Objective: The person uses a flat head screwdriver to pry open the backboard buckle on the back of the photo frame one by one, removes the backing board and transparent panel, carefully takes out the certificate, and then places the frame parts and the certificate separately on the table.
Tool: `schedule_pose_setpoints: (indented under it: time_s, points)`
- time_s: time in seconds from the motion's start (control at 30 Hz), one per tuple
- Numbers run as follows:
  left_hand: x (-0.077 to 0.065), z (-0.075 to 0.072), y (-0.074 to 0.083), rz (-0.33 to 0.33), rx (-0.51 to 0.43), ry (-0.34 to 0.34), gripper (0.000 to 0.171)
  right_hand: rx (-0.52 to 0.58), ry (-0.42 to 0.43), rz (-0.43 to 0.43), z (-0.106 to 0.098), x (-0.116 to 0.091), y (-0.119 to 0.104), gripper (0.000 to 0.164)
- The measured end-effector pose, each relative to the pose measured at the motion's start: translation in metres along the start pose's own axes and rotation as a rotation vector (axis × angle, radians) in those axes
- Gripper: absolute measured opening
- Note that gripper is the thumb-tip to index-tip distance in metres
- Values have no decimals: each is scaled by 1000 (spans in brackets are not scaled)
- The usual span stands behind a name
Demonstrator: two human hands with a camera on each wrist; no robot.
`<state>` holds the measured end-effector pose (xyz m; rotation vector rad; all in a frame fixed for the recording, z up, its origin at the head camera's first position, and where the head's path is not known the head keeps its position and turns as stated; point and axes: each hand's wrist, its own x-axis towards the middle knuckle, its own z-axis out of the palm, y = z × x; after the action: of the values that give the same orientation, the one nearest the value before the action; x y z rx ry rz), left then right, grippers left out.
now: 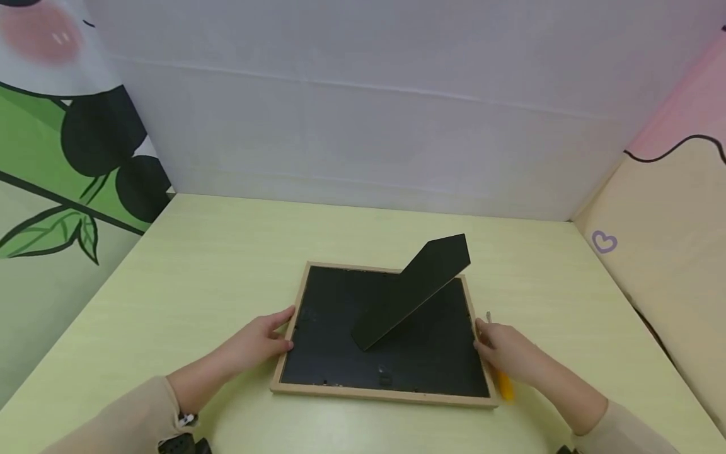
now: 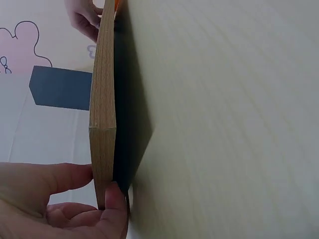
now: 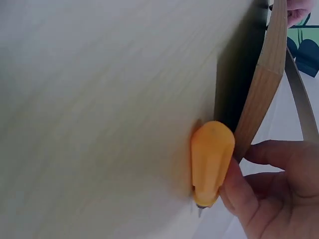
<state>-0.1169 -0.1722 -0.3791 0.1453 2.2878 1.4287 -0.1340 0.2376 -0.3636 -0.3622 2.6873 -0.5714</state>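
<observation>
A wooden picture frame [image 1: 386,395] is held back side up just above the table, with a dark gap under it in both wrist views. Its black backing board [image 1: 329,309] carries a black easel leg [image 1: 422,284] that stands up at a slant toward the far right. My left hand [image 1: 255,345] grips the frame's left side, thumb on top and fingers beneath. On the opposite side, my right hand [image 1: 516,353] pinches the edge the same way. A screwdriver with a yellow handle [image 3: 212,154] lies on the table beside the right hand's fingers, partly hidden in the head view.
The pale yellow-green table [image 1: 227,239] reaches back to a white cloth wall [image 1: 363,139]. Printed panels stand on both sides, green with black shapes [image 1: 102,132] at left and cream and pink [image 1: 669,221] at right.
</observation>
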Motion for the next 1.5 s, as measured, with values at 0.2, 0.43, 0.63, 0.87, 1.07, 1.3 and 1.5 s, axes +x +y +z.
schedule_pose_setpoints:
  time_s: [0.2, 0.43, 0.63, 0.87, 1.07, 1.3, 1.5]
  points:
    - [-1, 11, 2, -15, 107, 83, 66, -161, 33, -10, 0, 1, -4, 15]
    - [-5, 16, 3, 26, 267, 116, 64, -173, 15, -22, 2, 1, -4, 13]
    - [-6, 19, 5, 40, 388, 110, 63, -180, -7, -17, 1, 3, -3, 26]
    - [-6, 18, 8, 132, 706, 88, 55, -92, -30, -20, -4, 2, 4, 46]
    - [-6, 10, 8, 249, 990, 70, 54, -76, 107, -110, -11, 0, 10, 52]
    - [-3, -5, 10, 312, 1024, -38, 65, -42, 90, -205, -11, 19, 10, 64]
    - [0, -9, 12, 250, 971, -124, 85, -50, -6, -185, -14, 29, 10, 63]
